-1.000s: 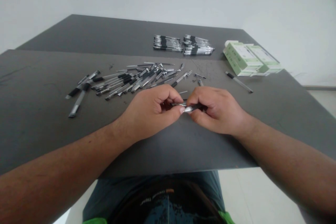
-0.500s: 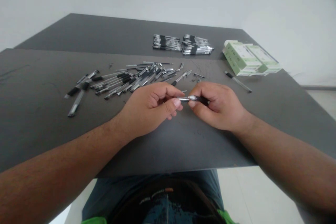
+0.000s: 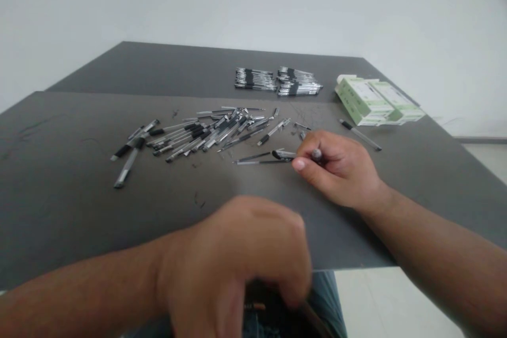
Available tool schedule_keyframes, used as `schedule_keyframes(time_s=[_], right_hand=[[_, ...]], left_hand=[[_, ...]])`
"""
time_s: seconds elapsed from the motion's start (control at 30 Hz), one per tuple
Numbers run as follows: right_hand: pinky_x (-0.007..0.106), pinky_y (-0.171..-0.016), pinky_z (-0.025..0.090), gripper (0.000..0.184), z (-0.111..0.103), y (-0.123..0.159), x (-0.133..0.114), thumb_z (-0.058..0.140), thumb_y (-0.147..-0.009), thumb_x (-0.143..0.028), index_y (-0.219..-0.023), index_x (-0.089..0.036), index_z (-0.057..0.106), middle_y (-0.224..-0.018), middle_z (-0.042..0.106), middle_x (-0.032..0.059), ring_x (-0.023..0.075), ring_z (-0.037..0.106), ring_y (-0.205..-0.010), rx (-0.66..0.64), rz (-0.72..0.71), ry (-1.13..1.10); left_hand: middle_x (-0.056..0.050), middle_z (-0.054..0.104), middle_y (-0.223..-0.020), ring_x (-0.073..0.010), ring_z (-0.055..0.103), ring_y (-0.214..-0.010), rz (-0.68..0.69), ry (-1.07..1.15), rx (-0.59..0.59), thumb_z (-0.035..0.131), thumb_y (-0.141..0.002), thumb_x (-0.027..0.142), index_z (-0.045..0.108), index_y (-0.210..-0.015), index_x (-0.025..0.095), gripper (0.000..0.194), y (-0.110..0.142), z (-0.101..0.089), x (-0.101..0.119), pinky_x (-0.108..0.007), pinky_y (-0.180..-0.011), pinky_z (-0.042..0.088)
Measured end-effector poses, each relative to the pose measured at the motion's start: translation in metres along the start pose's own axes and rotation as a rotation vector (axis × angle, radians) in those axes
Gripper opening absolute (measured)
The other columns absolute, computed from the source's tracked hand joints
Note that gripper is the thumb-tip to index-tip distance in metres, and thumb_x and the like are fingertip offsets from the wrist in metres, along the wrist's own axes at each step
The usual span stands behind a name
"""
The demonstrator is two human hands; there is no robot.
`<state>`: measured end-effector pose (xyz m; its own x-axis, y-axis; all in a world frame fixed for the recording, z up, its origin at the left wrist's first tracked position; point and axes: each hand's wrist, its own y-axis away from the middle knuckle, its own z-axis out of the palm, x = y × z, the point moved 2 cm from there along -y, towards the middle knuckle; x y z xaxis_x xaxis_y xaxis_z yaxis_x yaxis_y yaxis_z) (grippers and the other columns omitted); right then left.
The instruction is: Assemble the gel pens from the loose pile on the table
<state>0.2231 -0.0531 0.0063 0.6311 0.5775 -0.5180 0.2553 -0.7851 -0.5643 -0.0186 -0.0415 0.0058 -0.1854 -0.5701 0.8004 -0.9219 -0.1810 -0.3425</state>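
Our right hand (image 3: 343, 171) is closed, its thumb and fingers pinching a pen (image 3: 316, 155) over the right half of the tabletop (image 3: 79, 206). Our left hand (image 3: 241, 253), blurred, hangs above the front edge with curled fingers; we cannot tell whether it grips anything. We see loose pens (image 3: 225, 128) left of centre and boxes (image 3: 366, 105) near the right edge.

Shows plain dark grey on the table (image 3: 79, 185), with thin black marks (image 3: 39, 124) to the left of the pen heap (image 3: 225, 129). In the heap, mixes black with clear and silvery tones. Behind the heap, repeats black and silvery bands on the pen bundles (image 3: 255, 79). To its right, shows light green with white on the boxes (image 3: 366, 100).
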Motion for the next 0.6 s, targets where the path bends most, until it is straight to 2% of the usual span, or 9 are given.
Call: schedule_keyframes(time_s=[0.03,0.07,0.1,0.17,0.23,0.3,0.47,0.6], right_hand=[[0.029,-0.058,0.045,0.023,0.0,0.0,0.0,0.075,-0.103,-0.036,-0.085,-0.024,0.065,-0.071,0.065,-0.003,0.0136,0.059,-0.061,-0.008,-0.005,0.007],[0.029,-0.058,0.045,0.022,0.001,0.0,0.001,0.075,-0.103,-0.035,-0.086,-0.025,0.065,-0.07,0.065,-0.003,0.0136,0.059,-0.061,-0.015,-0.011,0.014],[0.029,-0.058,0.046,0.021,0.002,0.001,0.001,0.075,-0.103,-0.035,-0.086,-0.025,0.066,-0.071,0.066,-0.0029,0.0138,0.06,-0.061,-0.019,-0.016,0.022],[0.03,-0.058,0.047,0.02,0.003,0.001,0.001,0.075,-0.102,-0.034,-0.087,-0.025,0.066,-0.071,0.067,-0.0027,0.0142,0.061,-0.061,-0.029,-0.026,0.033],[0.031,-0.058,0.047,0.019,0.003,0.001,0.001,0.075,-0.102,-0.034,-0.088,-0.026,0.066,-0.071,0.068,-0.0028,0.0144,0.062,-0.06,-0.037,-0.033,0.033],[0.031,-0.058,0.047,0.019,0.003,0.001,0.0,0.076,-0.102,-0.034,-0.087,-0.026,0.066,-0.071,0.068,-0.0028,0.0148,0.063,-0.06,-0.036,-0.035,0.025],[0.032,-0.058,0.046,0.018,0.001,0.002,0.0,0.079,-0.101,-0.034,-0.088,-0.027,0.068,-0.071,0.067,-0.0025,0.0155,0.062,-0.06,-0.048,-0.02,0.015],[0.032,-0.059,0.046,0.019,0.002,0.002,0.0,0.079,-0.101,-0.035,-0.088,-0.026,0.068,-0.072,0.068,-0.0023,0.0155,0.063,-0.061,-0.045,-0.024,0.017]], left_hand=[[-0.003,0.083,-0.102,-0.0152,0.075,-0.084,0.049,0.116,-0.087,0.062,-0.112,0.04,0.07,-0.1,0.026,0.02,0.001,0.007,0.008,-0.029,-0.087,0.067],[-0.005,0.084,-0.116,-0.0148,0.077,-0.093,0.053,0.203,-0.179,0.05,-0.117,0.033,0.068,-0.106,0.024,0.023,0.002,0.014,0.014,-0.028,-0.094,0.067],[-0.007,0.084,-0.116,-0.015,0.078,-0.095,0.043,0.243,-0.199,0.044,-0.118,0.031,0.066,-0.106,0.023,0.026,0.001,0.019,0.017,-0.027,-0.096,0.067],[-0.005,0.084,-0.112,-0.0158,0.079,-0.103,0.029,0.21,-0.177,0.05,-0.117,0.026,0.064,-0.104,0.023,0.02,0.0,0.023,0.021,-0.028,-0.105,0.065],[-0.002,0.084,-0.108,-0.0151,0.08,-0.107,0.038,0.167,-0.168,0.062,-0.111,0.02,0.062,-0.099,0.024,0.013,-0.002,0.024,0.021,-0.025,-0.109,0.063],[0.0,0.084,-0.107,-0.0143,0.08,-0.107,0.036,0.146,-0.191,0.071,-0.105,0.014,0.058,-0.096,0.023,0.018,-0.003,0.024,0.02,-0.022,-0.109,0.062],[0.0,0.084,-0.108,-0.0148,0.08,-0.107,0.032,0.162,-0.174,0.078,-0.099,0.01,0.059,-0.098,0.024,0.023,-0.003,0.021,0.019,-0.021,-0.108,0.062],[0.003,0.084,-0.101,-0.0151,0.08,-0.097,0.041,0.201,-0.273,0.079,-0.095,0.008,0.062,-0.094,0.025,0.024,-0.01,0.012,0.025,-0.021,-0.102,0.064]])
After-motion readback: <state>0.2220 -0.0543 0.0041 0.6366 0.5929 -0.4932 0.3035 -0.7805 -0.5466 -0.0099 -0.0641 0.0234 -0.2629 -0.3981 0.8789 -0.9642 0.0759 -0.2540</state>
